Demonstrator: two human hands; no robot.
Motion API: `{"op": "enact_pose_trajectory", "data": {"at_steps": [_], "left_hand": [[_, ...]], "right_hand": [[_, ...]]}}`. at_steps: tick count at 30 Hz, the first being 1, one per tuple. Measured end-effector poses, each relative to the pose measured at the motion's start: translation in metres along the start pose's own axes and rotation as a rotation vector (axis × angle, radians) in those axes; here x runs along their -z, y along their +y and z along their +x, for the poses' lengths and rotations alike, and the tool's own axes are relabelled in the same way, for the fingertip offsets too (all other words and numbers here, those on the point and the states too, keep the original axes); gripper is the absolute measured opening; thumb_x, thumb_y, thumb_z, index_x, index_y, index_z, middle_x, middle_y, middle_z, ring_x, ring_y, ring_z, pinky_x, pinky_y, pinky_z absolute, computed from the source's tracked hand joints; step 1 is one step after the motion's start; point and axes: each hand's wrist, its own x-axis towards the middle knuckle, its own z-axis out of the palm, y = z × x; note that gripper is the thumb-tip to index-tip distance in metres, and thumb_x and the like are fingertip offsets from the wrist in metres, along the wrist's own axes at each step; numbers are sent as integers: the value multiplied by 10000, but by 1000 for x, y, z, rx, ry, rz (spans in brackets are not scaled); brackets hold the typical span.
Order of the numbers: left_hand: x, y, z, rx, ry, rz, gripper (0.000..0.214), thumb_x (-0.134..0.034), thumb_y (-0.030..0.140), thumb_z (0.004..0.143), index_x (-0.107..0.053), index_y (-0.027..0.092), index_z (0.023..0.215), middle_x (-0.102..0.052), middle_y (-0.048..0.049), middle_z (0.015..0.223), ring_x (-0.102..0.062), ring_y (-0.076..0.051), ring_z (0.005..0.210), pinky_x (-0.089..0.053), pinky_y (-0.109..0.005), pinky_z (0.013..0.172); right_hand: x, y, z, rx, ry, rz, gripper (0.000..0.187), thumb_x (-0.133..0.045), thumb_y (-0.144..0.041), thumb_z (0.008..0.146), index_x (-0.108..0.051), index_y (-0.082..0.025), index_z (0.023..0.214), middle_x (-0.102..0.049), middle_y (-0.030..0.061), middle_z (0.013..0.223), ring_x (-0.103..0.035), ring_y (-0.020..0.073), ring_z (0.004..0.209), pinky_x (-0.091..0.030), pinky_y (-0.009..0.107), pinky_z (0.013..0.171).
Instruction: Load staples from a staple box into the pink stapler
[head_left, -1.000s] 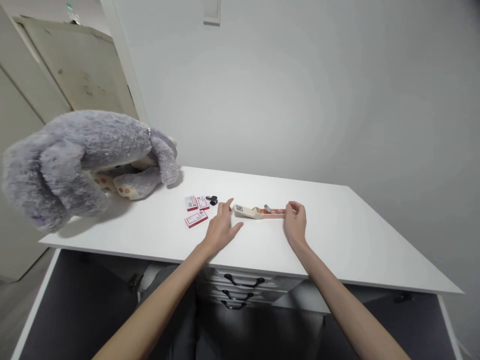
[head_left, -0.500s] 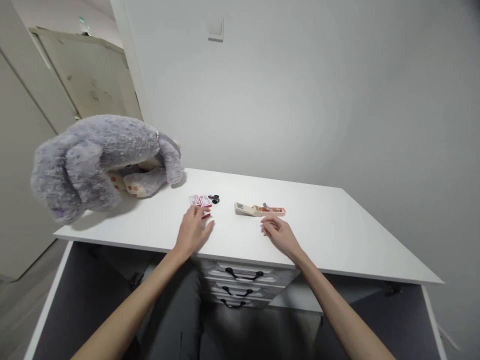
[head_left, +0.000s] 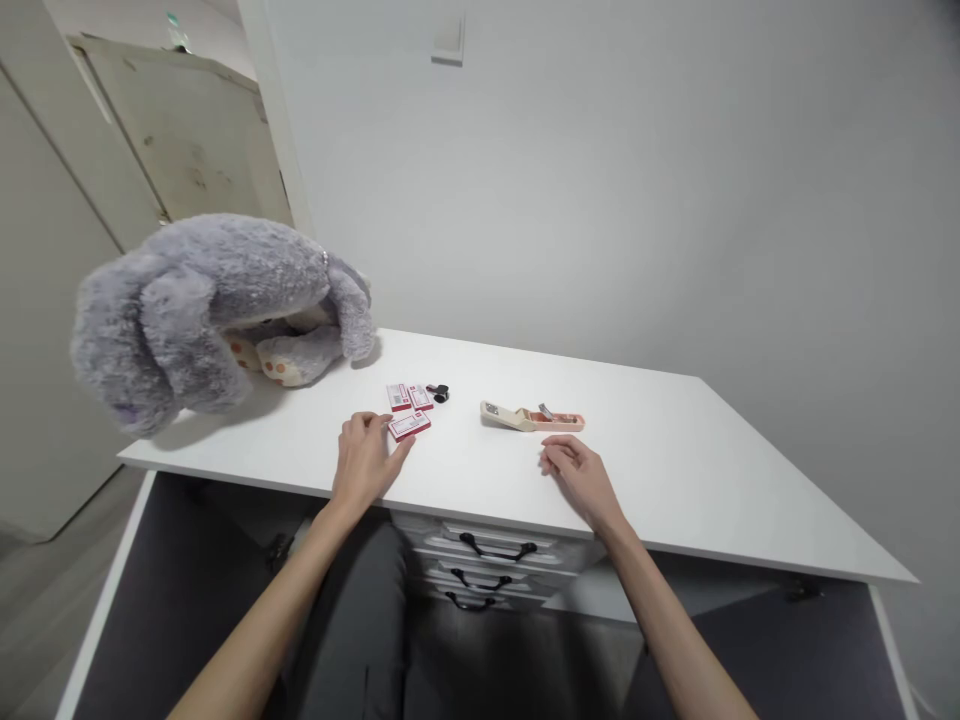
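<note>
My left hand (head_left: 364,463) rests on the white table (head_left: 697,480) with its fingers loosely spread, the fingertips touching the near edge of a small red and white box (head_left: 409,426). Two more such boxes (head_left: 409,397) lie just behind it, with a small black clip (head_left: 441,392) beside them. My right hand (head_left: 578,476) lies relaxed on the table, holding nothing, a little in front of an opened cream and pink stapler (head_left: 531,416).
A large grey plush toy (head_left: 210,312) lies on the table's far left corner. A drawer unit with black handles (head_left: 495,565) stands under the table by my legs. A wall runs behind the table and a door stands at the far left.
My right hand has let go of the stapler's end and drawn back toward me. My left hand has moved left from the stapler to the nearest red box.
</note>
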Motion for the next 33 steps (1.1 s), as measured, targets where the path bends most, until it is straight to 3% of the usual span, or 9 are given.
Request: {"op": "enact_pose_trajectory", "data": {"at_steps": [5, 9, 13, 17, 22, 26, 33], "left_hand": [[5, 1, 2, 20, -30, -64, 448, -665, 506, 944, -732, 150, 1209, -657, -176, 1185, -595, -376, 1163, -499, -535, 1066], [13, 9, 1, 0, -95, -314, 454, -705, 532, 921, -700, 201, 1232, -726, -114, 1183, -671, -303, 1084, -541, -466, 1005], [22, 34, 2, 122, -220, -706, 581, -759, 614, 862, -680, 202, 1265, -779, -94, 1186, -726, -254, 1014, -583, -406, 932], [24, 64, 12, 236, -387, -986, 594, -690, 627, 917, -671, 162, 1288, -811, -93, 978, -762, -242, 908, -595, -403, 902], [12, 91, 22, 231, -522, -1082, 580, -717, 592, 907, -680, 164, 1297, -815, -114, 1047, -768, -242, 926, -600, -400, 898], [-2, 102, 23, 278, -535, -1140, 584, -667, 604, 940, -668, 150, 1306, -806, -135, 1081, -759, -232, 927, -590, -395, 900], [-11, 108, 22, 190, -569, -933, 537, -804, 506, 851, -695, 206, 1283, -791, -40, 903, -721, -221, 882, -548, -340, 818]], "right_hand": [[-2, 1, -3, 22, -54, -113, 289, -726, -462, 907, -711, -196, 1019, -734, 45, 838, -660, 202, 789, -517, 352, 804], [-3, -4, -5, 13, -49, -130, 299, -711, -478, 918, -708, -197, 1019, -733, 47, 838, -663, 207, 792, -523, 359, 808], [-4, -9, -6, 4, -44, -148, 300, -714, -490, 917, -710, -204, 1008, -736, 49, 838, -674, 215, 800, -531, 368, 817], [-4, -11, -6, -1, -34, -169, 313, -718, -507, 919, -715, -206, 1004, -745, 56, 846, -685, 219, 798, -541, 371, 812], [-5, -10, -5, 18, -37, -194, 303, -704, -510, 941, -718, -214, 1007, -752, 60, 854, -693, 225, 812, -548, 372, 814], [-5, -8, -4, 11, -32, -207, 288, -695, -495, 952, -717, -215, 1015, -753, 63, 863, -699, 224, 819, -554, 365, 811], [-4, -10, -3, 4, -50, -255, 273, -675, -490, 972, -728, -229, 1037, -776, 71, 892, -724, 238, 848, -565, 370, 822]]}}
